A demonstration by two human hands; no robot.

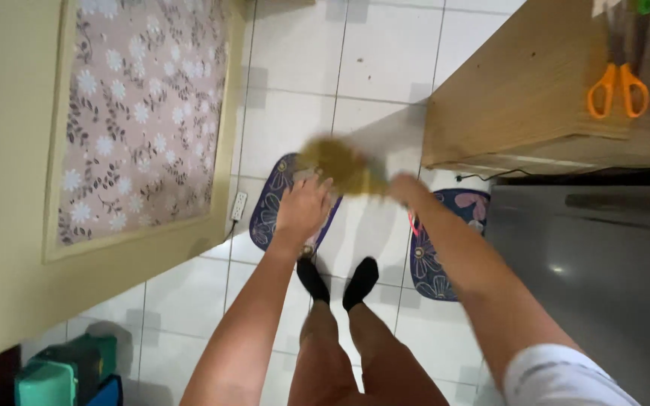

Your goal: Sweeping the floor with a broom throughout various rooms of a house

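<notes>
1. Both hands meet on a blurred yellow-brown bundle (338, 165): my left hand (302, 207) curls against its underside, my right hand (406, 186) looks closed on its end, though blur hides the fingers.
2. I judge the bundle is being handled mid-air, above the white tiled floor (295, 113); any next move needs a steadier grip.
3. Below: two floral mats (268, 207).
4. Flanking: wooden cabinet (520, 98) with orange scissors (617, 89), grey appliance (596, 278), narrowing the passage.

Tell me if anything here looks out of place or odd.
Nothing looks spilled or broken. The two floor mats lie slightly askew on the tiles, and the yellowish thing between both hands is too blurred to identify.
</notes>
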